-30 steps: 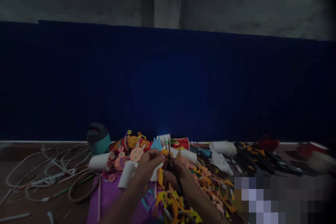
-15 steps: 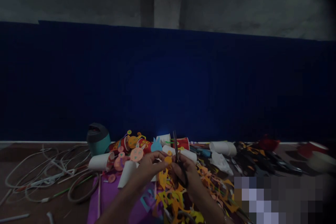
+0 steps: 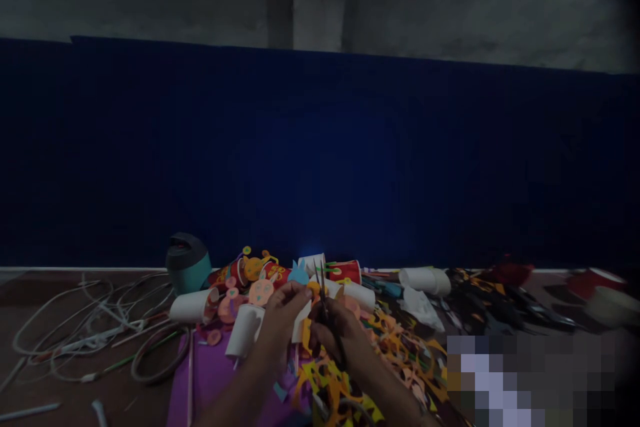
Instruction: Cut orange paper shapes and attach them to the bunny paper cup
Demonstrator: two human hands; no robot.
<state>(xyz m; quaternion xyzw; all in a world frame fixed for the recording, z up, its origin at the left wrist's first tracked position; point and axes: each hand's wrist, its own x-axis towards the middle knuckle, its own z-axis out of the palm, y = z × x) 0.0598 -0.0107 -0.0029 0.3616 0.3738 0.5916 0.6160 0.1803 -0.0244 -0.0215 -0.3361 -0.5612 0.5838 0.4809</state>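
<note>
My right hand [image 3: 337, 330] is closed round the handles of dark scissors [image 3: 321, 288], whose blades point away from me and stand slightly apart. Just left of them, my left hand [image 3: 285, 313] pinches a small orange paper piece [image 3: 313, 288] by the blades. Part of that paper is hidden by my fingers and the scissors. Below both hands lies a heap of yellow and orange paper scraps [image 3: 330, 380], partly over a purple sheet [image 3: 215, 373]. A white paper cup [image 3: 243, 331] lies beside my left wrist.
Red cups, a blue paper shape [image 3: 299, 273] and peach paper animal shapes [image 3: 261, 291] lie behind my hands. A teal and black container [image 3: 189, 263] stands left, near coiled white cables [image 3: 95, 320]. White cups [image 3: 424, 281] and crumpled tissue [image 3: 421, 308] lie right. A blue panel [image 3: 320, 160] rises behind.
The scissors and my right hand have shifted left and the blades have parted. My left hand has moved slightly up, with the orange paper piece now closer to the blades.
</note>
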